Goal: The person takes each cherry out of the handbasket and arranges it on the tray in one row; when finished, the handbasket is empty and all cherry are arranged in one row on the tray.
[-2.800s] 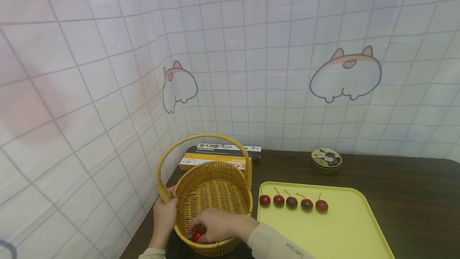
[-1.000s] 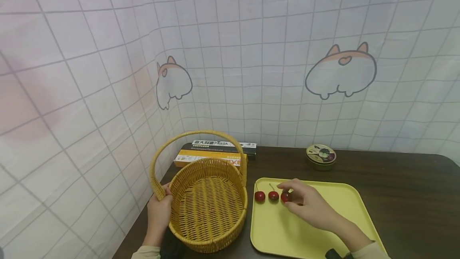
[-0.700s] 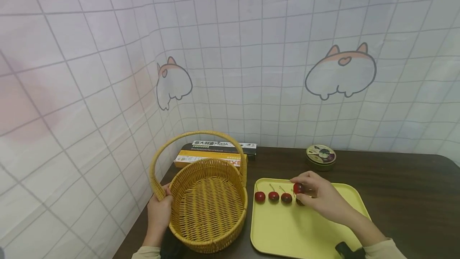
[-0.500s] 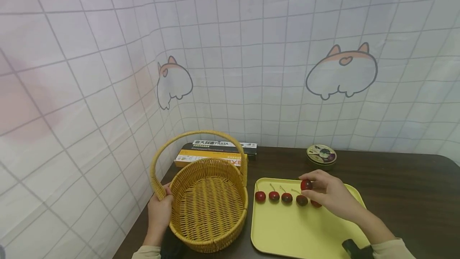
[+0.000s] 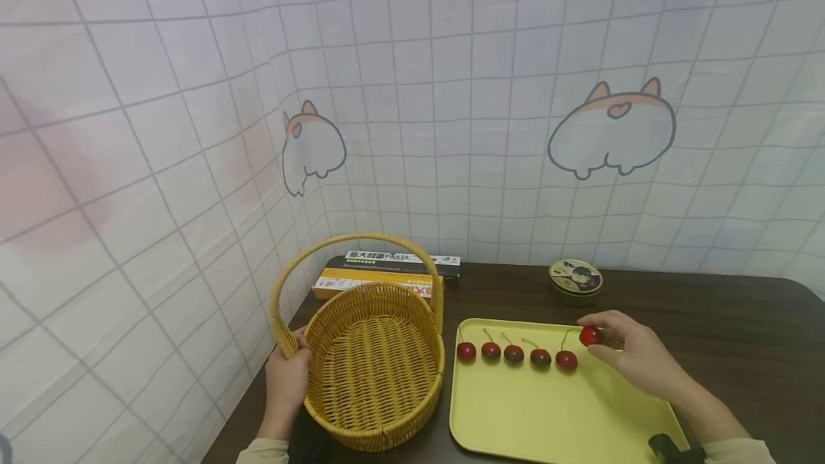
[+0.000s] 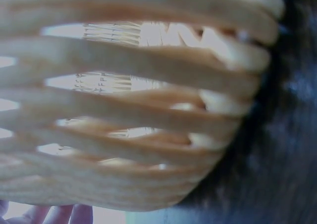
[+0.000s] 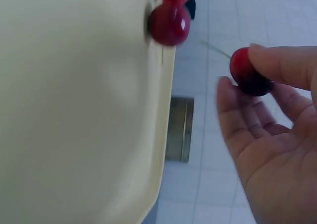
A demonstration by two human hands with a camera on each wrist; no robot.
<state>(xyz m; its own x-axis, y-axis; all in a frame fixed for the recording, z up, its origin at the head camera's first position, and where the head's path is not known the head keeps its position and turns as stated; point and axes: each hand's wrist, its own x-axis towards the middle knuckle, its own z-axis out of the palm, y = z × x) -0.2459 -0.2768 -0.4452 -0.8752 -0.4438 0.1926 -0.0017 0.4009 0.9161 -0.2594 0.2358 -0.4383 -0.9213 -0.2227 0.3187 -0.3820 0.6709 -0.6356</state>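
Observation:
My left hand (image 5: 287, 378) grips the side of the yellow wicker basket (image 5: 376, 442) where its tall handle meets the rim. Nothing lies on the basket floor that I can see. Between thumb and fingers, my right hand (image 5: 644, 355) pinches a dark red cherry (image 7: 244, 71) with a thin stem, above the back right part of the yellow tray (image 5: 528, 414). Several other cherries stand in a row along the tray's back left, the rightmost cherry (image 5: 566, 361) closest to the held one. The left wrist view is filled by the basket's blurred weave (image 6: 114, 105), with some fingertips (image 6: 79, 215) below.
Behind the basket lie a black pasta box (image 5: 445, 272) and an orange box (image 5: 331, 283). A round tin (image 5: 576, 281) stands behind the tray on the dark wooden table (image 5: 741, 349). Patterned white cloth (image 5: 451, 127) hangs at the back and left.
From the basket, my right hand has moved over to the tray, then rightward along the cherry row with the pinched cherry. My left hand keeps its grip on the basket.

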